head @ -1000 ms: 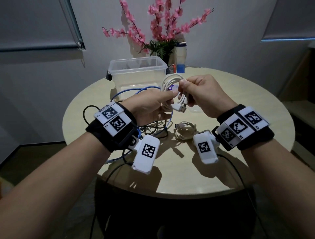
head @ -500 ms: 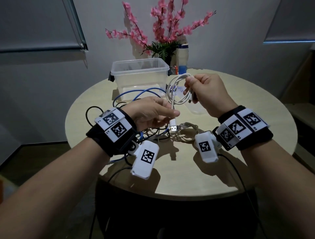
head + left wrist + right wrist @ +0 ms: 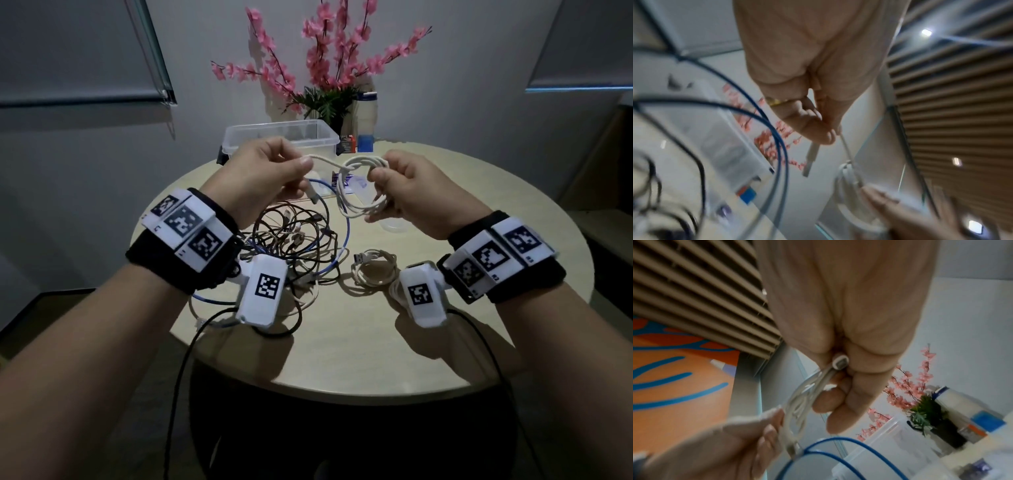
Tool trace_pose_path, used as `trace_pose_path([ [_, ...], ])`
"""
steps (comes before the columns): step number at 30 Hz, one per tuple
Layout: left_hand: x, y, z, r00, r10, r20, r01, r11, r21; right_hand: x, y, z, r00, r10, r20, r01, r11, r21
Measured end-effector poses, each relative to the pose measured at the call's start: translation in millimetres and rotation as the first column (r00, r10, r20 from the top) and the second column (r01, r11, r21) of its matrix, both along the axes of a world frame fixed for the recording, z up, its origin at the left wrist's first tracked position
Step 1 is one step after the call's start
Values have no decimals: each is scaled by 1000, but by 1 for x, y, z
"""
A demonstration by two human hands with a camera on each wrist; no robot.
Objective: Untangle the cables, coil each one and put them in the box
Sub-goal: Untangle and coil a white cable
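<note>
Left of the table (image 3: pixel 445 342), a grey blind with a metal frame hangs on the wall. The table is round, pale wood grain, one only. On its left half lies a tangle (image 3: pixel 291 246) of thin cables, black and brown mixed, count unclear, with one blue cable (image 3: pixel 346 236) looping through it; black leads from the wrist rigs run off the near edge. The left hand (image 3: pixel 263 174), raised over the tangle, pinches the white cable's (image 3: pixel 359 192) free end between thumb and forefinger, other fingers curled; the left wrist view shows a white plug (image 3: pixel 812 155) hanging below the fingers, blurred. Behind the hands stands one clear plastic box (image 3: pixel 281 137), rectangular, open top, partly hidden by the left hand. Behind it, one dark pot of pink blossom (image 3: pixel 329 58) with green leaves, and one white bottle (image 3: pixel 366 116) with a blue label beside it. The white cable is in the air between the hands, in front of the box, wound in several round loops. The right hand (image 3: pixel 414 198) clamps that loop bundle, fingers curled round it; the right wrist view shows a white connector (image 3: pixel 840 363) tucked in the grip. On the table below it, one small beige coil (image 3: pixel 373 270) with a USB plug lies just right of the tangle, and something white sits half hidden behind the right wrist camera. A clear round lid-like piece (image 3: pixel 394 226) shows under the right hand. Second blind at far right.
</note>
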State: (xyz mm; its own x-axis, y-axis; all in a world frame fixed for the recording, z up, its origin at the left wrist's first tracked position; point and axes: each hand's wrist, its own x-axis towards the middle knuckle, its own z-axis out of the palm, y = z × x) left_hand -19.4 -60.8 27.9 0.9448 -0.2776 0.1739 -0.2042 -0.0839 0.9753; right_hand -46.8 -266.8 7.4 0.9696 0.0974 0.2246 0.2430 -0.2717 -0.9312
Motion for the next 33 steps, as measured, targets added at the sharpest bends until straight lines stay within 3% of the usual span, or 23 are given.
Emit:
trace_pose_path([
  [3, 0, -1, -6, 991, 30, 129, -61, 968, 245, -3, -2, 7, 996, 83, 16, -85, 974, 212],
  [5, -1, -6, -10, 986, 35, 166, -85, 949, 304, -4, -3, 9, 991, 129, 20, -129, 950, 283],
  [6, -2, -9, -11, 985, 50, 164, -94, 957, 273, -4, -2, 10, 988, 154, 19, -152, 938, 312],
  [8, -2, -15, -10, 995, 74, 74, -79, 994, 75, -5, -1, 10, 978, 207, 18, -199, 912, 358],
  [10, -3, -19, -6, 999, 20, -41, -27, 986, -164, -6, -1, 9, 971, 238, 14, -228, 909, 349],
  [12, -6, -23, -4, 993, -68, -98, 38, 958, -285, -6, -1, 7, 971, 241, 6, -233, 930, 285],
  [16, -10, -30, -7, 967, -182, -178, 135, 959, -248, -4, -2, 7, 989, 144, 30, -147, 968, 202],
  [27, -21, -38, -18, 934, -268, -237, 206, 944, -258, 4, -3, 4, 961, -225, 160, 171, 940, 295],
  [31, -24, -45, -12, 947, -139, -290, 83, 977, -199, 5, 0, -2, 956, -227, 185, 176, 951, 255],
  [33, -24, -48, -10, 924, -147, -353, 78, 976, -203, 4, 3, -4, 962, -193, 192, 147, 962, 228],
])
